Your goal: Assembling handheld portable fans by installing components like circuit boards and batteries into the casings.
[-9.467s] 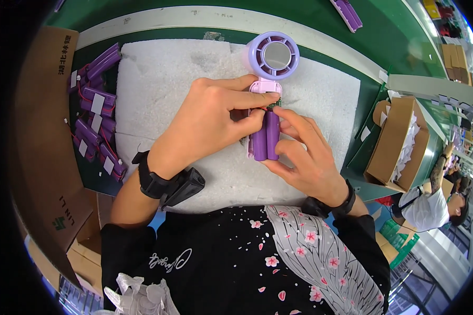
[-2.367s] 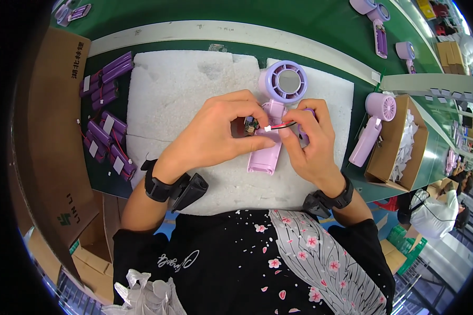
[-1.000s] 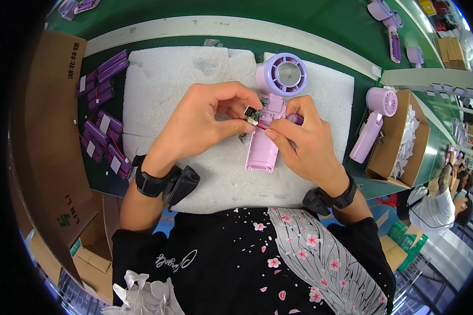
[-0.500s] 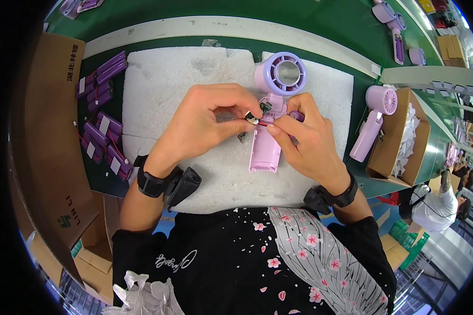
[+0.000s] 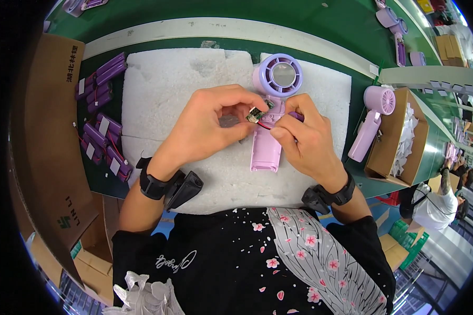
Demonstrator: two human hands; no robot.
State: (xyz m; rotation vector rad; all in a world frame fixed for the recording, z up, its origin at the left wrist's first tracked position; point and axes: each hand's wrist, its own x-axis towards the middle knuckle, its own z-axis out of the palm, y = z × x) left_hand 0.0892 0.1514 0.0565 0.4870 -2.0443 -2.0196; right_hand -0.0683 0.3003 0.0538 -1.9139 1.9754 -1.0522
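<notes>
On the white foam pad (green bench beneath), left hand and right hand pinch a small circuit board.

- Foam pad lies mid-table.
- Fan lies on the pad's right half.
- Batteries lie left of the pad.
- Box stands at the table's right edge, second fan just left of it.

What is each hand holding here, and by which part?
Left hand pinches a small circuit board by its edge. Right hand grips its red wire over the open purple fan.
</notes>
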